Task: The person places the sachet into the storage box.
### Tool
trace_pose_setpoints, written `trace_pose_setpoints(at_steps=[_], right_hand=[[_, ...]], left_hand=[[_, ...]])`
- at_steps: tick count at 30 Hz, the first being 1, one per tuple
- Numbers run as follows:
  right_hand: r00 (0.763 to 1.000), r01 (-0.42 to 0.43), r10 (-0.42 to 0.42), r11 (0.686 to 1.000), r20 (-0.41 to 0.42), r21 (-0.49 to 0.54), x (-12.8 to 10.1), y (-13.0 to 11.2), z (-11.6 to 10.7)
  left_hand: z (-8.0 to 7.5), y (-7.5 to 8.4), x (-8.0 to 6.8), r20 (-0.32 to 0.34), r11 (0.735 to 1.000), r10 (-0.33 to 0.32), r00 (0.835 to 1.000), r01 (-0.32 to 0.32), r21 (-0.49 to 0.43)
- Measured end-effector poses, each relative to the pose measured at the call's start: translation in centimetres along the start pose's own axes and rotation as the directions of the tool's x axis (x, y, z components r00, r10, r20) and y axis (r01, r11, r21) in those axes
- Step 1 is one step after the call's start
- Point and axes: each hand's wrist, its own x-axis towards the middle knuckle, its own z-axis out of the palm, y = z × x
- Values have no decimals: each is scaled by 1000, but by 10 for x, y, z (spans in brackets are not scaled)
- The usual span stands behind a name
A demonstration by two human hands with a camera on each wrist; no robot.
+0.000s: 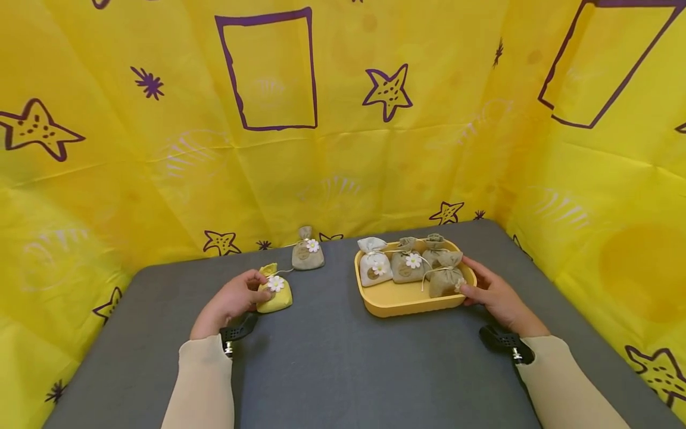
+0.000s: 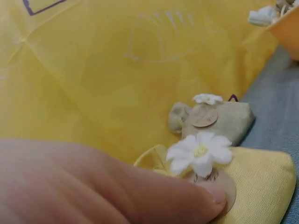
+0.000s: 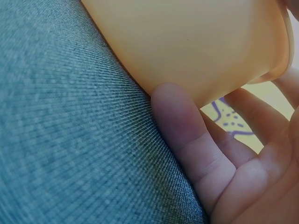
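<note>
A small yellow sachet (image 1: pixel 278 296) with a white daisy lies on the grey table (image 1: pixel 332 369), left of centre. My left hand (image 1: pixel 256 293) grips it at its left side. In the left wrist view my thumb (image 2: pixel 154 196) presses on the yellow sachet (image 2: pixel 261 182) beside its daisy (image 2: pixel 201 151). A yellow tray (image 1: pixel 399 302) right of centre holds several grey and white sachets (image 1: pixel 405 266). My right hand (image 1: pixel 468 286) holds the tray's right end. In the right wrist view its fingers (image 3: pixel 184 126) curl under the tray wall (image 3: pixel 196 42).
A grey sachet (image 1: pixel 307 255) with a daisy lies alone at the table's back, also in the left wrist view as the grey sachet (image 2: pixel 219 119). Yellow cloth with purple stars (image 1: pixel 343 119) walls the table at the back and both sides.
</note>
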Motion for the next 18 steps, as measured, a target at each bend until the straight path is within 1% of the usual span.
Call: trace_pose_setpoints(at_steps=[4, 7, 9, 11, 12, 16, 18], right_hand=[[1000, -9, 9, 1000, 4, 0, 0, -1, 0], [1000, -18, 19, 1000, 5, -9, 1, 0, -1], [1000, -25, 25, 1000, 3, -16, 1, 1, -2], [999, -32, 32, 999, 1, -17, 1, 1, -3], [999, -35, 36, 999, 0, -19, 1, 2, -3], [1000, -28, 28, 999, 3, -27, 1, 2, -3], [1000, -22, 22, 999, 1, -27, 1, 2, -3]], left_hand=[[2, -2, 4, -7, 995, 76, 997, -75, 59], [4, 0, 6, -20, 986, 132, 991, -129, 104], [7, 2, 7, -32, 980, 159, 987, -154, 127], [10, 3, 8, -55, 976, 171, 984, -161, 145], [11, 4, 8, -72, 976, 165, 984, -152, 153], [18, 8, 10, -99, 978, 135, 986, -117, 171], [22, 11, 11, -104, 973, 130, 986, -107, 204]])
